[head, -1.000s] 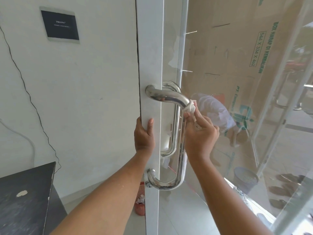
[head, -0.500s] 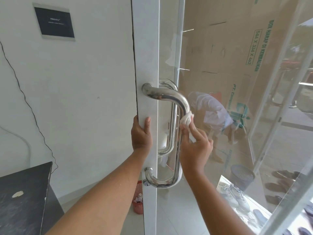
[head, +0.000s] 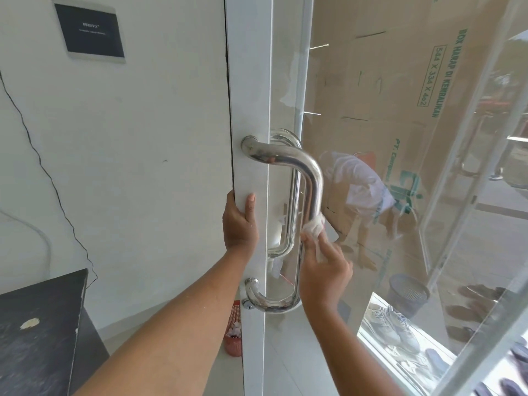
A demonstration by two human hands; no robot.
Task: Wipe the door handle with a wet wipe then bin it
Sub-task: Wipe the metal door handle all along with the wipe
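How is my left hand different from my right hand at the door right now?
The left hand grips the edge of the white door frame, thumb on its face; the right hand is at the steel handle. The left hand holds nothing else; the right hand presses a white wipe against the handle's vertical bar. Both are bare, reaching up from below.

- Shiny silver door handle
- White wet wipe
- White door frame
- Black wall plaque
- Red mesh bin
- Brown cardboard, green lettering
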